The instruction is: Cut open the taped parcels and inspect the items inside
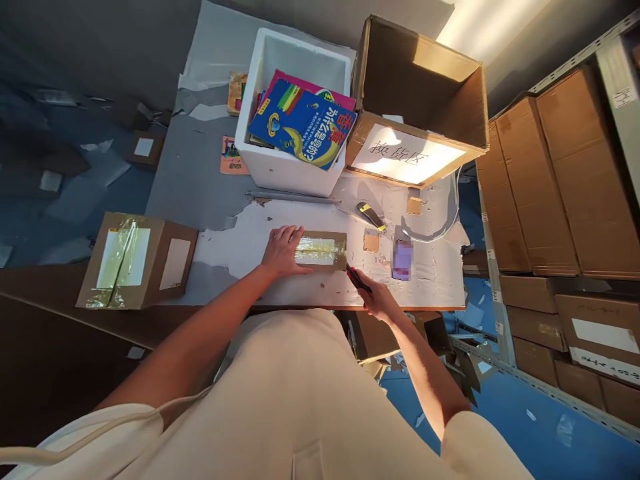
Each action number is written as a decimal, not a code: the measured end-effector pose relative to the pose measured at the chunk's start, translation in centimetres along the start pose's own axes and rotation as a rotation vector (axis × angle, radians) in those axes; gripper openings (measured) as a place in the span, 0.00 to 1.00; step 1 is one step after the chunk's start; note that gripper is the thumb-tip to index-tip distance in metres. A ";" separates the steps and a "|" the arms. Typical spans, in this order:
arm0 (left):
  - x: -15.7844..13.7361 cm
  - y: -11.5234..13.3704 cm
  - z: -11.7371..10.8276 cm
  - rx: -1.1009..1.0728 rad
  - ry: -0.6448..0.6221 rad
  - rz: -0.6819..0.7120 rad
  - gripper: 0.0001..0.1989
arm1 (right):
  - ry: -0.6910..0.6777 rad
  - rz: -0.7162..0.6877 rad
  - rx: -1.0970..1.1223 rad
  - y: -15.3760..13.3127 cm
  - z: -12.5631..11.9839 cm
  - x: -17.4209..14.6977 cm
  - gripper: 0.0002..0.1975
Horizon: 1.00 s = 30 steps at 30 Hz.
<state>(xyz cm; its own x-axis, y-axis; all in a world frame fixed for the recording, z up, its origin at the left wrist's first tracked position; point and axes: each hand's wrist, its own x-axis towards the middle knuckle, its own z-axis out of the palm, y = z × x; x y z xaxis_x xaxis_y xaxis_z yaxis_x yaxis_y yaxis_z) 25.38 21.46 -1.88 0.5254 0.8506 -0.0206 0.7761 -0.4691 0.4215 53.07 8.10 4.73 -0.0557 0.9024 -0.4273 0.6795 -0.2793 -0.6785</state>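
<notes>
- The white foam box at 12 o'clock holds bright books; the big cardboard box at 1 o'clock looks empty.
- The small taped parcel lies near the surface's front edge, long side running 9 to 3.
- The left hand presses flat on its left end, fingers spread.
- The right hand grips a red cutter, pointing toward 10 o'clock.

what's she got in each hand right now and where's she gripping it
The right hand grips a red-and-black box cutter by its rear handle. The left hand holds nothing, pressing flat on a small taped parcel.
</notes>
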 end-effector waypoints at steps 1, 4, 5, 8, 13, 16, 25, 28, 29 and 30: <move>0.0 0.0 0.0 0.001 -0.004 0.002 0.57 | 0.008 0.007 0.021 0.3 0.0 -0.4 0.28; -0.2 -0.1 -0.1 0.024 -0.015 -0.014 0.57 | 0.058 0.070 0.150 1.5 -0.1 -1.6 0.29; -0.2 0.0 -0.2 0.035 -0.017 -0.025 0.57 | 0.114 0.111 0.225 1.8 -0.1 -1.9 0.30; 0.0 0.5 -0.4 0.072 -0.008 -0.090 0.56 | 0.310 0.211 0.554 2.1 1.4 -1.4 0.26; -0.5 1.8 -1.3 0.104 -0.005 -0.266 0.51 | 0.300 0.200 1.076 -0.4 6.8 4.4 0.19; -2.6 1.7 -1.0 -0.003 0.006 -0.343 0.36 | 0.284 0.163 1.143 -1.9 8.4 8.0 0.18; -8.2 0.1 2.8 -0.523 0.100 -0.422 0.23 | 0.233 0.101 1.082 -1.6 8.1 10.9 0.17; -7.8 0.0 2.4 -0.533 0.083 -0.420 0.23 | 0.255 0.113 1.047 -1.5 8.6 9.6 0.19; -7.4 -0.1 2.1 -0.528 0.073 -0.425 0.25 | 0.248 0.119 1.028 -1.4 8.8 8.9 0.19; -6.8 -0.2 1.7 -0.512 0.070 -0.427 0.28 | 0.238 0.128 1.004 -1.3 8.9 8.1 0.20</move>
<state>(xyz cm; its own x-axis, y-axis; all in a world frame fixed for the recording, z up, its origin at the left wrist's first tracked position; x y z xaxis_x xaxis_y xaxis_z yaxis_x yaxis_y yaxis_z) 22.19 15.38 -3.35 0.1713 0.9580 -0.2299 0.6384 0.0698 0.7666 45.22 12.86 -3.19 0.1934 0.8579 -0.4761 -0.2582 -0.4236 -0.8683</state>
